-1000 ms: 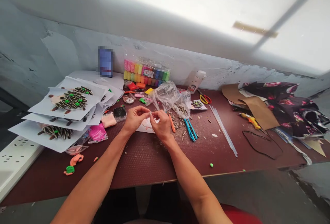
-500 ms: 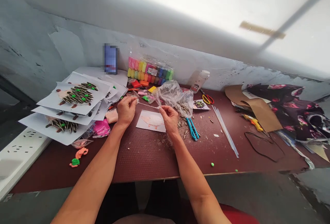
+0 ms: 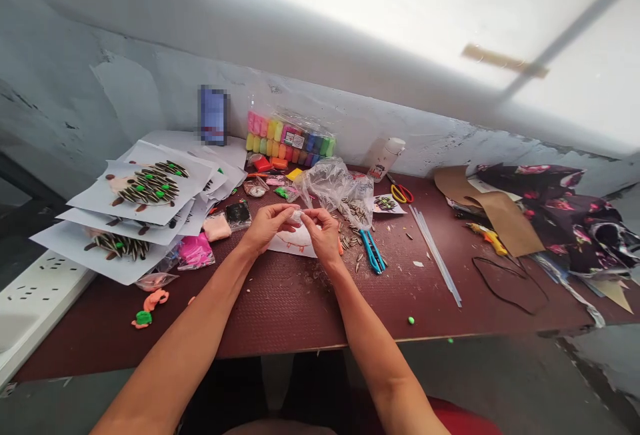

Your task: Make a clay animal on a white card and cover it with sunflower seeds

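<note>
My left hand (image 3: pixel 269 228) and my right hand (image 3: pixel 324 236) meet above a white card (image 3: pixel 287 246), their fingers pinching a small lump of soft white clay (image 3: pixel 297 215) from both sides. The card lies flat on the dark red table and bears an outlined animal shape with little orange feet; the hands cover its upper part. Just right of my right hand, striped sunflower seeds (image 3: pixel 353 238) lie scattered near a crumpled clear plastic bag (image 3: pixel 325 178). A blue box cutter (image 3: pixel 372 251) rests beside the seeds.
Stacked hedgehog cards (image 3: pixel 145 185) stand at left, near packets of pink clay (image 3: pixel 196 250). Behind are a pack of coloured clay (image 3: pixel 290 138) and a white bottle (image 3: pixel 386 158). To the right lie scissors (image 3: pixel 401 193), clear glue sticks (image 3: pixel 435 255) and a yellow glue gun (image 3: pixel 493 239).
The hands have come together. The thin white strand stretched between them half a second ago is now gathered into a small lump at the fingertips.
</note>
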Motion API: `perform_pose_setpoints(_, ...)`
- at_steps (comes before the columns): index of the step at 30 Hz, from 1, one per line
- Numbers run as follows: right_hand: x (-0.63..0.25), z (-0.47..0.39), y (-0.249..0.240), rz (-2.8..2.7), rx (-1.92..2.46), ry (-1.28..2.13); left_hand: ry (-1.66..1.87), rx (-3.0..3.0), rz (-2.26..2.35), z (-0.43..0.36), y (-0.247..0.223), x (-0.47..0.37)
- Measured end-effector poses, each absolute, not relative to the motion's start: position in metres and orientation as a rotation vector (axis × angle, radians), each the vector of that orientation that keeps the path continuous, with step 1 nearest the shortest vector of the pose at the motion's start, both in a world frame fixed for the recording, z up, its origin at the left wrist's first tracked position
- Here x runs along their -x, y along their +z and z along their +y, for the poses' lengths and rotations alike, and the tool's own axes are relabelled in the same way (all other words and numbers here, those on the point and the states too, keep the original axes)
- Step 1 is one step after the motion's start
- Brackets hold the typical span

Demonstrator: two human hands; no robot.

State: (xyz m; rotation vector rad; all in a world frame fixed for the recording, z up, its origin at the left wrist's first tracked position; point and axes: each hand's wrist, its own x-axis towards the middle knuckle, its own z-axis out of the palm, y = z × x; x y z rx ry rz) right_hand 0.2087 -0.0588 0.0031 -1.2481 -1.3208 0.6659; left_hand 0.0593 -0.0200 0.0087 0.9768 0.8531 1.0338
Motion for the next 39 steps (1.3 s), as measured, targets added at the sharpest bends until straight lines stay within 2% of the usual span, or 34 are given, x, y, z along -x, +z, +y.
perform_pose_setpoints(6,-0.207,-0.063,0.008,-1.389,1.310,0.527,0.972,-0.916,0.739,-0.022,0.011,-0.056)
perform_pose_setpoints(17,-0.206,-0.065,0.012,-1.458,1.213,0.682,1.029,-0.983,0.790,-0.024,0.012,-0.055)
perform_pose_setpoints(27,-0.208,-0.061,0.005,-1.308,1.362,0.431,1.071,-0.966,0.765,-0.023,0.016,-0.054)
perform_pose_setpoints(31,-0.218,-0.055,0.003,-1.200,1.319,0.519,1.105,-0.909,0.770,-0.018,0.015,-0.048)
perform_pose_setpoints(39,-0.211,-0.060,0.007,-1.401,1.238,0.609,1.030,-0.970,0.789,-0.018,0.011,-0.050)
